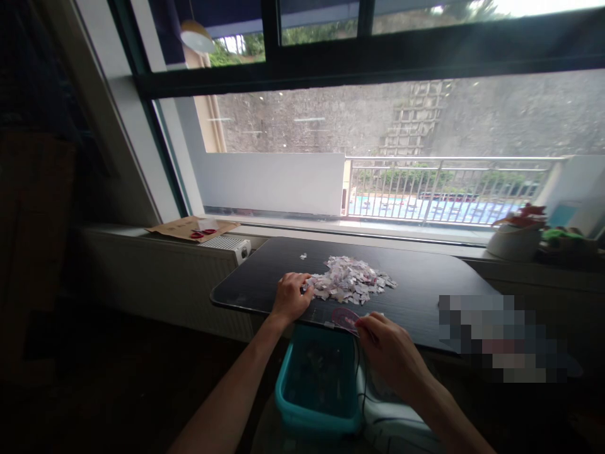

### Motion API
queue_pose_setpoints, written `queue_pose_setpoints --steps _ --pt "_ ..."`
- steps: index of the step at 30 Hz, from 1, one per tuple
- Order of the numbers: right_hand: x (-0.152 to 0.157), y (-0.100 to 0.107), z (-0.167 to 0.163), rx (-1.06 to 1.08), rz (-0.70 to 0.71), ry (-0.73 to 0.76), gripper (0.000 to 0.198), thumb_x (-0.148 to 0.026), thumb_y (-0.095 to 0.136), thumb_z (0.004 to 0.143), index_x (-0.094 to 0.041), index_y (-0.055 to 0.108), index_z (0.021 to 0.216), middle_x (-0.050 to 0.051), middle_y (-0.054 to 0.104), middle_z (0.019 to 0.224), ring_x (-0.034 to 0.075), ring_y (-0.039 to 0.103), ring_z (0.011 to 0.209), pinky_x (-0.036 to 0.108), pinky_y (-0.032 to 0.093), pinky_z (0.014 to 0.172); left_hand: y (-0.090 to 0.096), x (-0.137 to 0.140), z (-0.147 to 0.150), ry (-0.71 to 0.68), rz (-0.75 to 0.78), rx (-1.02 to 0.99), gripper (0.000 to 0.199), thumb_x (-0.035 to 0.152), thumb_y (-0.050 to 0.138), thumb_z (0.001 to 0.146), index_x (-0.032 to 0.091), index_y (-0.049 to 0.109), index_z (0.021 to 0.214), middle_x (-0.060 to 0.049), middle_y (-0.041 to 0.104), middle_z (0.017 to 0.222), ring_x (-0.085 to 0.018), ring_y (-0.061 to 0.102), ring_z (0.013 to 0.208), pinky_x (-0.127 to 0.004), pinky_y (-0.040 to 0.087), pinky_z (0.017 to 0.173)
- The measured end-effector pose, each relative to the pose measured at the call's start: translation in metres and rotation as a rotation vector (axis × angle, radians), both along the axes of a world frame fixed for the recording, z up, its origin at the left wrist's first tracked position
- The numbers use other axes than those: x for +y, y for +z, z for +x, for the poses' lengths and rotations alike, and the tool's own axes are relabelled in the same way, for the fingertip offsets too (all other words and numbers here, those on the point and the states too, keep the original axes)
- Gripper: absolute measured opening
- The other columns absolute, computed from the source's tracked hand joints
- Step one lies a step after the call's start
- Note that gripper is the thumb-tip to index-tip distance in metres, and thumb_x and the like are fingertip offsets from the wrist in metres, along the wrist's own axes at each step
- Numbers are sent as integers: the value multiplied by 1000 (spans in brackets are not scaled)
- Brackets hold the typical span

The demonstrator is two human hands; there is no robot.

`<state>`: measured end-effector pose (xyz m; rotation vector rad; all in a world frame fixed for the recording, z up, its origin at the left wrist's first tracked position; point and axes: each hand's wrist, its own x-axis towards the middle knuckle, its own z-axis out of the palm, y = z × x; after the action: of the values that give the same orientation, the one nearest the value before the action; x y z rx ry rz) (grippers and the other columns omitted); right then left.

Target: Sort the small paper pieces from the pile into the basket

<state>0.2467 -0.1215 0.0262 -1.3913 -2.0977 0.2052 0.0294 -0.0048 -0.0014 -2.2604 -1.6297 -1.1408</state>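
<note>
A heap of small pale paper-like pieces [352, 277] lies on the dark table [420, 284]. At the heap's left edge rests my left hand [292, 296], its fingers bent and its thumb apart from them, touching the outermost pieces. My right hand [387, 343] is closed on a pink, see-through, oval thing [346, 318], flat in look, at the table's front edge; its exact kind is unclear. Below, between my forearms, stands a teal plastic bin [319, 416] with small dim pieces at its bottom.
Red-handled scissors [203, 234] lie on brown paper [177, 228] by the window, above a radiator [227, 249]. A pot with red leaves [515, 236] sits on the sill at right. Something white [397, 416] is beside the bin. A blurred patch [505, 337] covers the table's right end.
</note>
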Motion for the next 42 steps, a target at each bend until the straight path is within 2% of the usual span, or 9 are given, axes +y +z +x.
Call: queue_pose_setpoints --steps 5,8,15,19,23,26,32,38,42 --pt "-4 1 -4 18 -7 57 25 -22 37 88 -20 62 84 2 59 79 13 54 67 23 38 62 1 0 0 1 4 -5 22 25 54 75 21 63 95 -4 64 86 -22 54 90 -36 41 83" --pt "-8 0 5 59 -22 69 25 -24 37 89 -21 62 86 2 59 80 13 54 67 23 39 61 1 0 0 -1 0 -8 23 25 53 75 20 63 95 -5 64 86 -22 54 90 -35 42 82" --pt "5 3 58 59 13 -159 26 -28 39 88 -20 63 91 3 61 85 15 58 71 26 40 66 0 1 -1 -13 10 0 23 26 53 75 20 63 95 -5 65 87 -22 54 93 -36 42 83" --pt "9 -1 73 30 17 -130 28 -30 39 88 -19 65 89 3 61 82 15 58 69 25 41 64 0 2 -2 -17 13 -3 23 26 52 75 21 63 96 -5 65 86 -23 55 92 -35 42 82" --pt "1 -10 87 48 -8 -50 27 -32 40 88 -20 65 87 3 62 83 14 59 69 23 44 63 2 1 -1 -20 7 14 24 26 52 75 20 63 96 -5 65 87 -22 55 92 -35 42 82" --pt "-1 -11 95 55 27 -15 26 -33 42 87 -21 65 89 4 63 86 15 59 73 24 45 65 2 1 -1 -18 11 21 24 26 51 76 19 63 96 -5 65 88 -22 54 92 -35 41 83" --pt "8 -13 98 24 70 -62 24 -28 42 87 -22 64 90 4 64 89 16 60 78 26 47 72 2 1 -2 -11 -10 17 25 28 51 76 19 63 96 -5 65 89 -22 54 92 -35 41 83" --pt "0 -18 109 -4 100 -16 21 -27 44 86 -23 64 93 4 65 93 17 61 84 26 47 73 3 1 -2 -9 -11 19 25 28 51 76 19 63 96 -6 65 91 -23 54 94 -35 41 84" --pt "11 -16 101 44 121 10 21 -26 45 86 -23 65 93 3 66 93 17 61 85 27 48 75 3 1 -2 -11 -16 19 26 28 51 76 18 63 97 -5 65 90 -23 54 93 -35 41 84"
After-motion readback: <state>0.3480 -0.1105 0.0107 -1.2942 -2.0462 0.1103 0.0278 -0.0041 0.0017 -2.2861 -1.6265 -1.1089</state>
